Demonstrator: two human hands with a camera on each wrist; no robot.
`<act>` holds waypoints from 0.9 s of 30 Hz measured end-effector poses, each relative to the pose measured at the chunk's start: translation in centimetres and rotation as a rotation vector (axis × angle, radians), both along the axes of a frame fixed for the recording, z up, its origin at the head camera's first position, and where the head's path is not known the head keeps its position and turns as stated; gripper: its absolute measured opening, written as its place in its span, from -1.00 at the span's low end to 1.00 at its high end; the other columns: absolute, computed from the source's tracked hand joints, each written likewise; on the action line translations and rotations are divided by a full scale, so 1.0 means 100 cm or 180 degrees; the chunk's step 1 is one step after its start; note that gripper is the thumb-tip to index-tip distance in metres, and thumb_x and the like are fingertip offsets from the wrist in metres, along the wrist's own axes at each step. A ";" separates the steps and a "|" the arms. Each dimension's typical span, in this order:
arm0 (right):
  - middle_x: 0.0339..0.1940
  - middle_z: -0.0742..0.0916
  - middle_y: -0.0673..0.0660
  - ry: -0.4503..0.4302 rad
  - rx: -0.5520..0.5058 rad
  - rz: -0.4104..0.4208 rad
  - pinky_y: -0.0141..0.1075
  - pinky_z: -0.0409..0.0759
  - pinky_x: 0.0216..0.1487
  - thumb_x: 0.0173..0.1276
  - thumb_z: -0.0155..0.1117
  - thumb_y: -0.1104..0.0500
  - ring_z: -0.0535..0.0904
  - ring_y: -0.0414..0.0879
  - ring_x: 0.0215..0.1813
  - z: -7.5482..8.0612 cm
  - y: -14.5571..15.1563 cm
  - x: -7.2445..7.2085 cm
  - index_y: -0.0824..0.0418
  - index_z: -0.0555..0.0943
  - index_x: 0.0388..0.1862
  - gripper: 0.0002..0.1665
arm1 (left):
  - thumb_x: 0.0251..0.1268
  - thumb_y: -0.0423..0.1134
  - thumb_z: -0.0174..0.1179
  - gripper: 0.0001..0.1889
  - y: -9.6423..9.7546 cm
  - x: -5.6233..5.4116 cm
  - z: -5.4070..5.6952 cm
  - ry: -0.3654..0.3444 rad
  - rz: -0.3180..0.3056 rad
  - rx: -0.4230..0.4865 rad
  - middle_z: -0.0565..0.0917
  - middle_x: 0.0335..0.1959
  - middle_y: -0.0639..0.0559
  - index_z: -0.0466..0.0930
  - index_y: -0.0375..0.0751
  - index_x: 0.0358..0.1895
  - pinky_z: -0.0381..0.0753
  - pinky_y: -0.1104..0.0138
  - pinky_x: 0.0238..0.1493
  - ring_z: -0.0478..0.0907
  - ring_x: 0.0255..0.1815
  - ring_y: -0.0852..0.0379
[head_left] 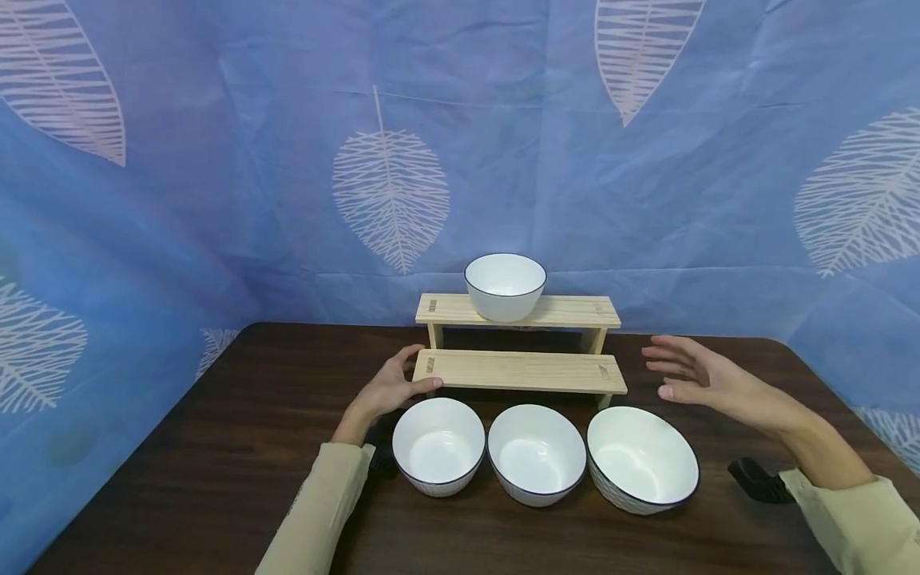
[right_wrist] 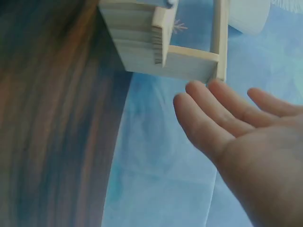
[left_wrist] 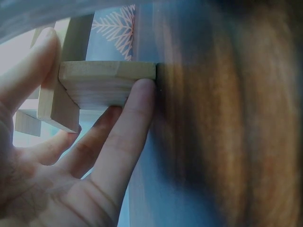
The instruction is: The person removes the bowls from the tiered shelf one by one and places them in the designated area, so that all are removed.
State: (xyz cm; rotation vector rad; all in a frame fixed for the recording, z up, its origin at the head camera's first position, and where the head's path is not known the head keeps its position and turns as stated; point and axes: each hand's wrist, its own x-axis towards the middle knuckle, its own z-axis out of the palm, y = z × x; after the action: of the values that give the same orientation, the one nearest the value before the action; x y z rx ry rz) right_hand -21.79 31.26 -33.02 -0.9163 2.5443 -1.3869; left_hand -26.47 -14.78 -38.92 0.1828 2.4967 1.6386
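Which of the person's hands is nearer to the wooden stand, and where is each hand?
The left hand: it grips the left end of the wooden stand at the lower step. The right hand is apart, beyond the right end.

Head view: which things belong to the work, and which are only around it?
Work:
wooden stand, gripped by the left hand
right hand, near it
probably the upper bowl and three front bowls

Only around:
dark table
leaf-print cloth

Premises consistent with a staged tabletop set: creased blue fabric backdrop with white leaf prints hung behind a dark-brown, wood-grained table.
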 end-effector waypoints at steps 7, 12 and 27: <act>0.46 0.32 0.53 -0.0111 0.0223 -0.0430 -0.42 0.58 0.04 0.56 0.18 0.27 0.44 -0.40 0.27 0.021 -0.017 -0.009 0.47 -0.02 0.58 -0.17 | 0.33 -0.31 0.38 -0.14 0.000 0.000 0.000 -0.0014 -0.0009 0.0049 0.42 0.35 -0.41 0.07 -0.35 0.58 0.64 -0.11 -0.01 0.61 0.07 -0.21; 0.49 0.28 0.53 -0.0205 0.0278 -0.0554 -0.36 0.57 0.11 0.59 0.17 0.20 0.31 0.33 0.45 0.030 -0.028 -0.022 0.46 -0.05 0.60 -0.15 | 0.34 -0.31 0.38 -0.15 0.000 -0.001 -0.001 -0.0018 0.0001 0.0045 0.42 0.34 -0.40 0.08 -0.33 0.58 0.64 -0.13 -0.02 0.61 0.08 -0.22; 0.57 0.19 0.48 -0.0411 -0.0132 -0.0711 0.26 0.14 0.43 0.57 0.20 0.14 0.08 0.37 0.55 0.041 -0.058 -0.052 0.46 -0.12 0.62 -0.05 | 0.34 -0.33 0.37 -0.15 0.001 0.000 0.001 0.0001 -0.0009 0.0114 0.41 0.34 -0.43 0.07 -0.36 0.58 0.64 -0.12 -0.02 0.61 0.07 -0.25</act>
State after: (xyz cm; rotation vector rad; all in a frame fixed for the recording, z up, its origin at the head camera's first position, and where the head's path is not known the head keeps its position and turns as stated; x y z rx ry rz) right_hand -27.01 25.50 -28.97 -0.5402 2.5916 -1.5075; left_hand -26.44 -14.73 -38.86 0.1908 2.4676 1.6830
